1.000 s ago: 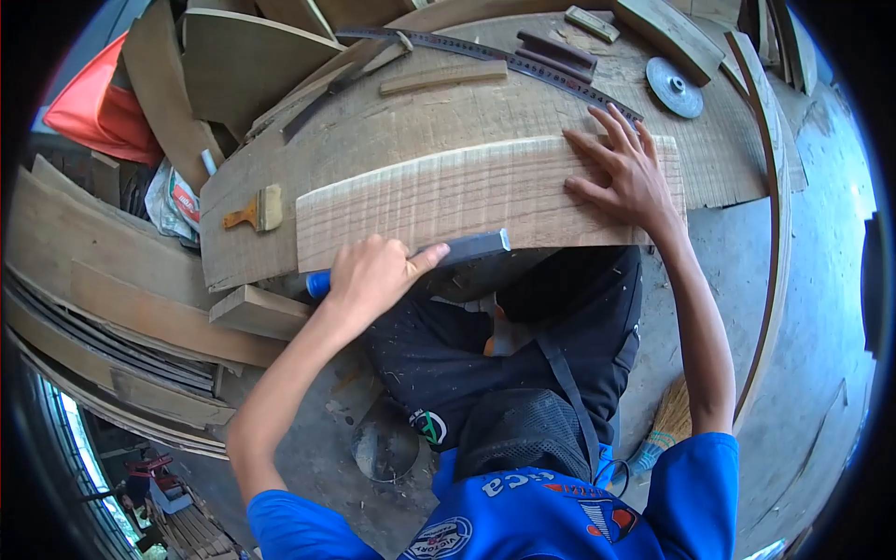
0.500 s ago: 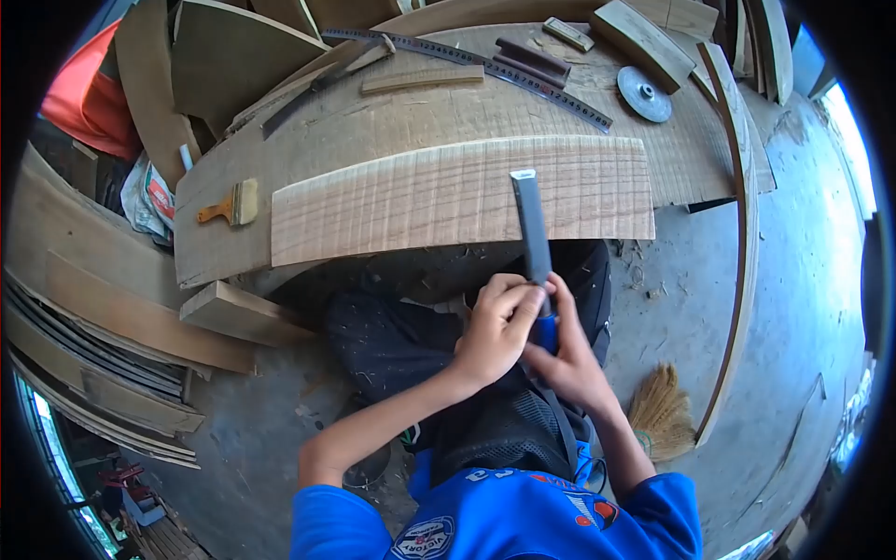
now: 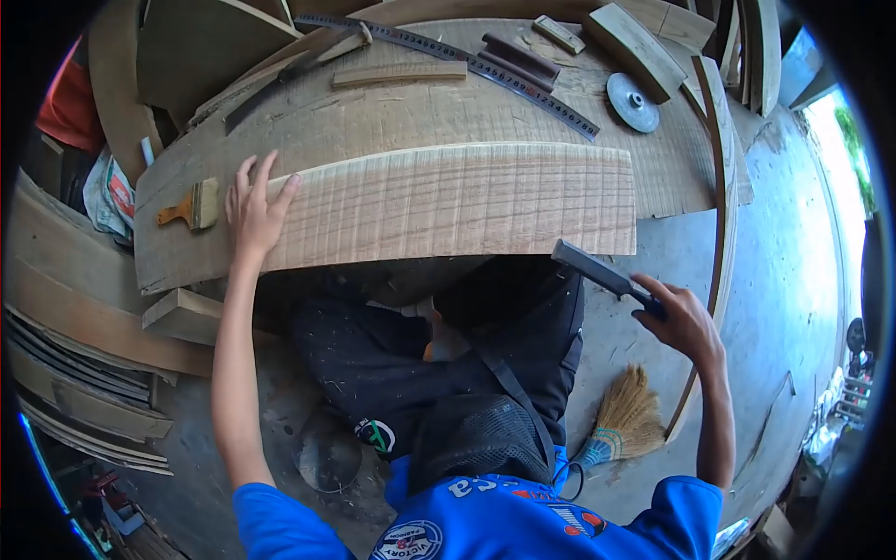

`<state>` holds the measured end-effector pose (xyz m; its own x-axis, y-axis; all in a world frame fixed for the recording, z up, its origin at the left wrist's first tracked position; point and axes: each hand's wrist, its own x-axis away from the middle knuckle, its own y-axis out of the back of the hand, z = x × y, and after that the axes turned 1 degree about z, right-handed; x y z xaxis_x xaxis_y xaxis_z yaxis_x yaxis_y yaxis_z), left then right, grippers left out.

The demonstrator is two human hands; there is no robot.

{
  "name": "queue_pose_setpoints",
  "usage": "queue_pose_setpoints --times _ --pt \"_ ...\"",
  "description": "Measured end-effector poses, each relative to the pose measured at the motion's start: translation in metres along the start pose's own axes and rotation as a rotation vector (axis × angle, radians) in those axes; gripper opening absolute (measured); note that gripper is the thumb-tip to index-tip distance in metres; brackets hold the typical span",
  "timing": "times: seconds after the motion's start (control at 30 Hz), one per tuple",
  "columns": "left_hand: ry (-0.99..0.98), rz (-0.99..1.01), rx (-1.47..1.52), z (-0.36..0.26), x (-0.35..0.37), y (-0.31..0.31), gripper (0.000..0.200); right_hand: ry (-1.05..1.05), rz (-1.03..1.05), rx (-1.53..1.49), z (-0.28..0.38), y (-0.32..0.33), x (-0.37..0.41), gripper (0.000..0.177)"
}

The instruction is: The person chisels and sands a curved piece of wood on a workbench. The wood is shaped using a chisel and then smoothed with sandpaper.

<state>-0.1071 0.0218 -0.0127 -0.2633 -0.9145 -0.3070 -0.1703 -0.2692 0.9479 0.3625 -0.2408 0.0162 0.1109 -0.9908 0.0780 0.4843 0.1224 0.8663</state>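
A wide wooden board (image 3: 448, 201) with sawn cross-marks lies across the bench in front of me, its far edge gently curved. My left hand (image 3: 257, 213) rests at the board's left end with fingers spread, the thumb over its surface. Off the board's right front corner, my right hand (image 3: 683, 317) is wrapped round the handle of a chisel (image 3: 597, 271). The broad blade points left, its tip right by the board's front edge. Left of my left hand lies a paintbrush (image 3: 191, 207) with a wooden handle.
On the workbench (image 3: 392, 117) are a steel ruler (image 3: 429, 45), a hammer (image 3: 327, 56), a thin wood strip (image 3: 399, 74) and a grey disc (image 3: 633, 103). A long curved strip (image 3: 723, 187) leans at the right. A straw broom (image 3: 627, 415) lies on the floor.
My hands have parted: the left has let go of the chisel and moved to the board's left end. The right has carried the chisel rightward, its blade now tilted left instead of upright.
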Motion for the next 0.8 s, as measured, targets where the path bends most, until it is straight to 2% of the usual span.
queue_pose_setpoints --times 0.03,0.13,0.27,0.37,0.47,0.57,0.7,0.8 --pt "0.044 0.005 0.024 -0.002 0.0 0.002 0.055 -0.036 0.144 0.105 0.006 0.01 -0.003 0.057" --pt "0.03 -0.015 0.035 0.001 0.001 -0.001 0.056 -0.016 0.267 0.259 0.021 0.002 -0.023 0.057" --pt "0.029 -0.048 0.076 -0.003 0.003 0.002 0.052 0.081 0.219 0.249 0.049 -0.009 -0.054 0.051" --pt "0.059 -0.049 0.035 -0.003 0.003 0.003 0.044 0.118 0.243 0.335 0.016 0.007 -0.039 0.054" --pt "0.058 -0.06 0.061 -0.004 0.003 0.004 0.046 0.165 0.242 0.355 0.007 0.0 -0.039 0.058" --pt "0.058 -0.113 0.041 -0.004 0.005 0.003 0.048 0.239 0.172 0.265 0.031 -0.018 -0.066 0.058" --pt "0.021 -0.135 0.071 0.0 0.003 0.0 0.048 0.221 0.165 0.329 0.036 -0.004 -0.055 0.058" --pt "0.014 -0.148 0.061 -0.001 0.005 -0.002 0.046 0.14 0.246 0.405 0.022 0.01 -0.04 0.058"
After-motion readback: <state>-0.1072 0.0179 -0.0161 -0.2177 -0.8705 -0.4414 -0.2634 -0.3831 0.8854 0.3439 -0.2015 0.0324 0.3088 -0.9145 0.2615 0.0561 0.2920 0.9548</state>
